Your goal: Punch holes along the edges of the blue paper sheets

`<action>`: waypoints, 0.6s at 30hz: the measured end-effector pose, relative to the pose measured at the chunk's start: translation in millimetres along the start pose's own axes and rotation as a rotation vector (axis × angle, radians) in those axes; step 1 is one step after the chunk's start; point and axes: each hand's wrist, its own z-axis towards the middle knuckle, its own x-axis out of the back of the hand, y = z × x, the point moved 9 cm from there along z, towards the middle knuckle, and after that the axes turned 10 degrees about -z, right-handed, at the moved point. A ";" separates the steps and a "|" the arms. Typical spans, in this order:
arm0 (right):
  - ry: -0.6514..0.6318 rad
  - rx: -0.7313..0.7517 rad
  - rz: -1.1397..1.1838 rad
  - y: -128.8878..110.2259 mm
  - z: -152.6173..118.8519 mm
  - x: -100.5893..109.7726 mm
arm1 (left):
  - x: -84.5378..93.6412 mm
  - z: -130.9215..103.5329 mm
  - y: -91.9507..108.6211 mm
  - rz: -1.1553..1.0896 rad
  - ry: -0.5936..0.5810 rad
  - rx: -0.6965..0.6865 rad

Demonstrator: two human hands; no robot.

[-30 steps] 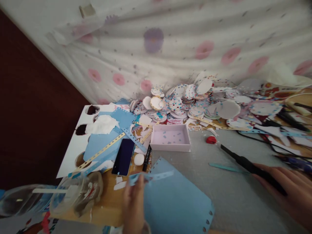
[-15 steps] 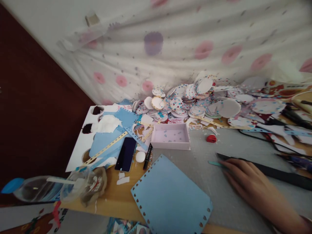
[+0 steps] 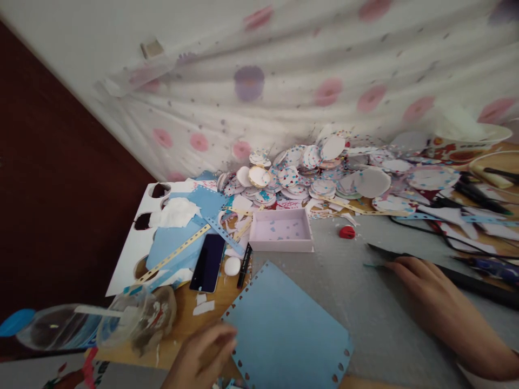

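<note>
A blue paper square (image 3: 287, 324) with heart-shaped holes along its edges lies on the table's front part. At its left corner is my left hand (image 3: 205, 354), fingers curled with a gap to the thumb, nothing seen between them. My right hand (image 3: 421, 292) is low over the grey mat (image 3: 340, 292) at the right, its fingertips at a thin teal tool (image 3: 372, 266), beside a long black blade-like tool (image 3: 466, 278). How the fingers hold the teal tool is partly hidden. Behind the square stands a pale pink open box (image 3: 281, 231) with small blue bits inside.
Piles of decorated paper discs (image 3: 287, 176) line the wall. A phone (image 3: 208, 263), black marker (image 3: 244, 266) and white round case (image 3: 232, 266) lie left of the box. A bottle (image 3: 57, 326) and plastic cup (image 3: 121, 319) are at the left edge. A red object (image 3: 347, 232) sits on the mat.
My left hand has come into view at the bottom, by the blue square's left corner. My right hand and the teal tool have shifted slightly right. The view has shifted a little.
</note>
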 end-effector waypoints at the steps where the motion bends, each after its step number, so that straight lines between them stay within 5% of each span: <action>1: 0.003 0.002 0.005 0.5 3.4 1.5 | -5.6 13.5 12.1 0.029 0.043 -0.081; 4: 0.006 0.042 0.038 -10.9 21.6 3.3 | -25.1 49.0 30.8 0.141 0.182 -0.264; 8: -0.004 0.148 0.116 -49.3 65.2 -4.4 | -52.7 77.6 25.7 0.347 0.177 -0.302; 13: -0.062 0.220 0.168 -88.3 117.8 -32.4 | -63.1 78.4 28.5 0.437 0.121 -0.304; 18: -0.104 0.238 0.213 -91.7 107.1 -37.8 | -64.9 79.4 25.4 0.390 0.139 -0.274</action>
